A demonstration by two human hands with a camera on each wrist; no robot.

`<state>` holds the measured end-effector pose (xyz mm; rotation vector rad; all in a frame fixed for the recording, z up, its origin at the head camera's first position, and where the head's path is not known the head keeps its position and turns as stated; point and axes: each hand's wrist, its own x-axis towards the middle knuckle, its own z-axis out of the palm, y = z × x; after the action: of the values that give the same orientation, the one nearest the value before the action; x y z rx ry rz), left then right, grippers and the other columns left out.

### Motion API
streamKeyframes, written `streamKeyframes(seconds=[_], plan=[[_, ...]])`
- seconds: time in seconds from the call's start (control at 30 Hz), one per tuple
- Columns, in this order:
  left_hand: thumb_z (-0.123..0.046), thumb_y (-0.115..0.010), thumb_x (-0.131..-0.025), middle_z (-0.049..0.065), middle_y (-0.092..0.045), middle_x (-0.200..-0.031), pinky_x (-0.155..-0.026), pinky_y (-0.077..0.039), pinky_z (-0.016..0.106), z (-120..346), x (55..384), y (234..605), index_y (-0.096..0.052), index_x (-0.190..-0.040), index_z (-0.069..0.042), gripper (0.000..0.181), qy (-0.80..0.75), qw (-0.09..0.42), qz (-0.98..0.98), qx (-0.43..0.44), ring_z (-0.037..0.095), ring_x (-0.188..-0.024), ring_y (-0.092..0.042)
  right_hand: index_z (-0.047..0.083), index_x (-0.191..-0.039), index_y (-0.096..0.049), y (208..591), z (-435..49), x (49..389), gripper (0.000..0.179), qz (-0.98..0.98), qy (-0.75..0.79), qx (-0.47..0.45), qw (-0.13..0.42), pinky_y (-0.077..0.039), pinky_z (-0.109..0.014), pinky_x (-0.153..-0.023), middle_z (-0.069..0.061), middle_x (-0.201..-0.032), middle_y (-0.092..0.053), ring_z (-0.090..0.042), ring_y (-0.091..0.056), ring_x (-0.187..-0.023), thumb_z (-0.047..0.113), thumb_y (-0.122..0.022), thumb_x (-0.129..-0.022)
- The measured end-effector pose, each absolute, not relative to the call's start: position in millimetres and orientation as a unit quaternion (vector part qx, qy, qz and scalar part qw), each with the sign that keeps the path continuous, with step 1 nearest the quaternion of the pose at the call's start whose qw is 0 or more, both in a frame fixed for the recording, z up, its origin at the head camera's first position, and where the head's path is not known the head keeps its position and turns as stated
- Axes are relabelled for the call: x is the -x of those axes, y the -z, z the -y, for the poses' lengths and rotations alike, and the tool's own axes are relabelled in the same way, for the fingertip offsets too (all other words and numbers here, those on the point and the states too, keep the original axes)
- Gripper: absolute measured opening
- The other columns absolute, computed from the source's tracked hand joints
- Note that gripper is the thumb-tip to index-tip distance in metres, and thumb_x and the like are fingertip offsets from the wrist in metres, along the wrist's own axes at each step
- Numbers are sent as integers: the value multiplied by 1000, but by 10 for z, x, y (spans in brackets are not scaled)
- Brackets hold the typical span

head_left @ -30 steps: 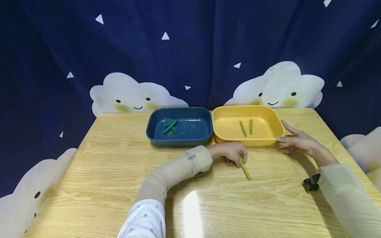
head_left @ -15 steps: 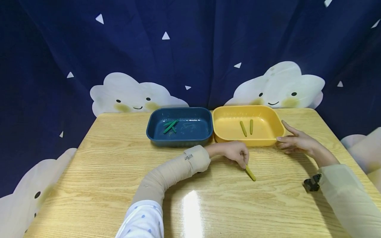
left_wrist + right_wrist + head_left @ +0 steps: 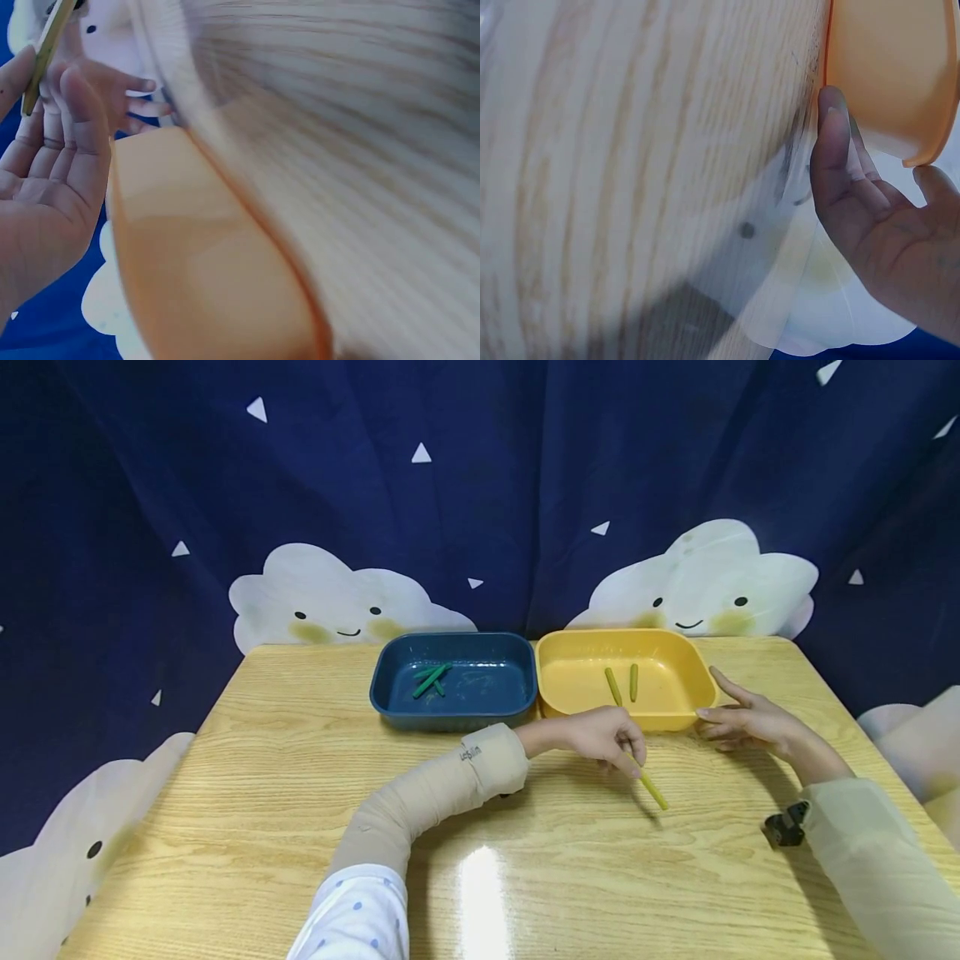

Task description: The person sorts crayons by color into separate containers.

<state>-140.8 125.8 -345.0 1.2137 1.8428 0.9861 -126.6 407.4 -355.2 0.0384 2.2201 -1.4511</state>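
Note:
A slim yellow stick (image 3: 654,792) is pinched between the thumb and fingers of my left hand (image 3: 603,739), slanting down to the right above the table, in front of the yellow tray (image 3: 573,702). In the left wrist view the yellow stick (image 3: 46,56) shows at the top left, its far end cut off by the frame. My right hand (image 3: 757,722) touches the tray's right front corner, fingers at the front and thumb by the right side. The right wrist view shows this hand (image 3: 889,232) with fingers fairly straight against the orange-looking tray (image 3: 900,67). Two yellow sticks (image 3: 633,683) lie inside it.
A dark blue tray (image 3: 487,720) stands directly left of the yellow one, holding a few green sticks (image 3: 431,681). Both stand near the back edge of the wooden table (image 3: 300,793). A dark blue curtain (image 3: 480,485) with clouds hangs behind.
My left hand has moved right and lifted slightly, still pinching the yellow stick, which now slants further to the right. The right hand stays at the tray corner.

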Motion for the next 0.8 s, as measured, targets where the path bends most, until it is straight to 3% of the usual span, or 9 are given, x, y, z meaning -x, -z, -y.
streamKeyframes(seconds=[0.13, 0.33, 0.8], plan=[[-1, -67, -81, 9, -64, -73, -57, -51, 34, -1266, 1401, 3355, -66, -88, 3, 8, -408, 341, -711, -460, 34, -69, -58, 17, -143, 18, 3556, -4072, 1262, 90, -812, 530, -9, 242, -51, -37, -73, -9, -102, -64, -18, -64, -85, 26, -56, -92], [-2, -67, -81, 5, -63, -74, -58, -52, 33, -1267, 1432, 3238, -66, -90, 3, 10, -423, 329, -715, -450, 28, -69, -58, 17, -143, 16, 3560, -4072, 1263, 90, -815, 527, -14, 240, -51, -38, -74, -11, -103, -63, -18, -64, -86, 26, -57, -91], [2, -68, -79, 9, -64, -80, -59, -51, 27, -1245, 1653, 2913, -65, -90, 5, 11, -456, 295, -723, -426, 14, -66, -57, 18, -143, 18, 3573, -4090, 1270, 91, -811, 532, -18, 243, -51, -37, -74, -10, -101, -64, -18, -65, -86, 26, -57, -91]])
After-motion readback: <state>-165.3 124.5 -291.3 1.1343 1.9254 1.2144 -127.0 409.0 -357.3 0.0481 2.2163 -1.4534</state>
